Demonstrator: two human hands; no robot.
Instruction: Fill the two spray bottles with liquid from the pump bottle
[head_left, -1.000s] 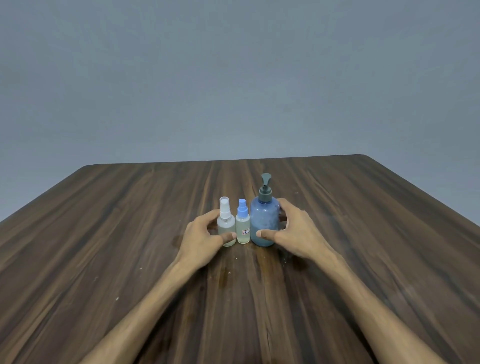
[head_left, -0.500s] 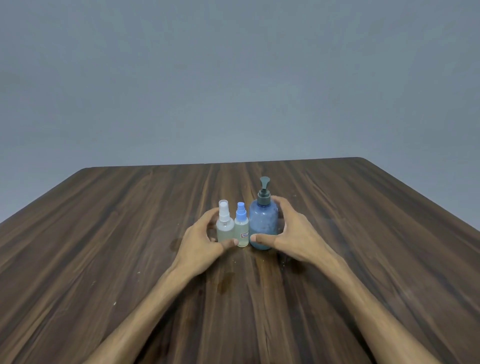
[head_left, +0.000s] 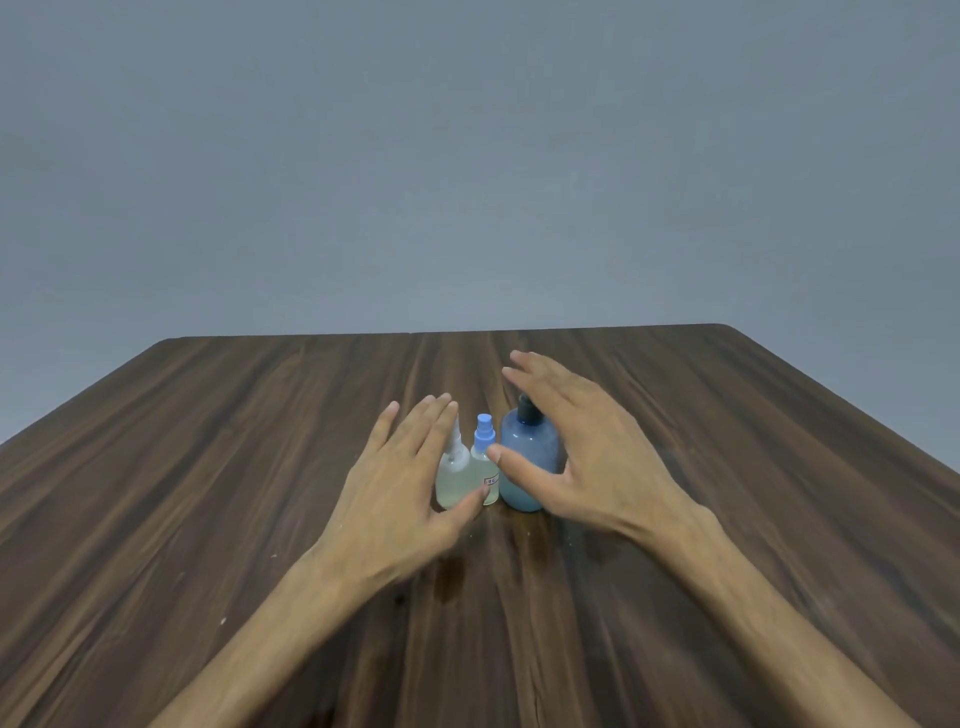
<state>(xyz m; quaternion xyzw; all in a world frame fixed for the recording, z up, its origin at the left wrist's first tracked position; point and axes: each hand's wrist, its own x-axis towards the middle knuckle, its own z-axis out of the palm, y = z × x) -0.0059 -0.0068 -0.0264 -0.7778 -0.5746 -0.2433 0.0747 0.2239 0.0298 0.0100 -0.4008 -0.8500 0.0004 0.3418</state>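
Three bottles stand upright in a tight row mid-table: white-capped sprayer on the left, blue-capped sprayer in the middle, pump bottle on the right. Left hand is spread flat just beside the left sprayer, fingers straight, gripping nothing. Right hand is splayed wide over the pump bottle, holding nothing.

Three bottles stand upright in one row on the bench: two small spray bottles, one white-capped and one blue-capped, and one blue pump bottle. Two hands show, left and right.
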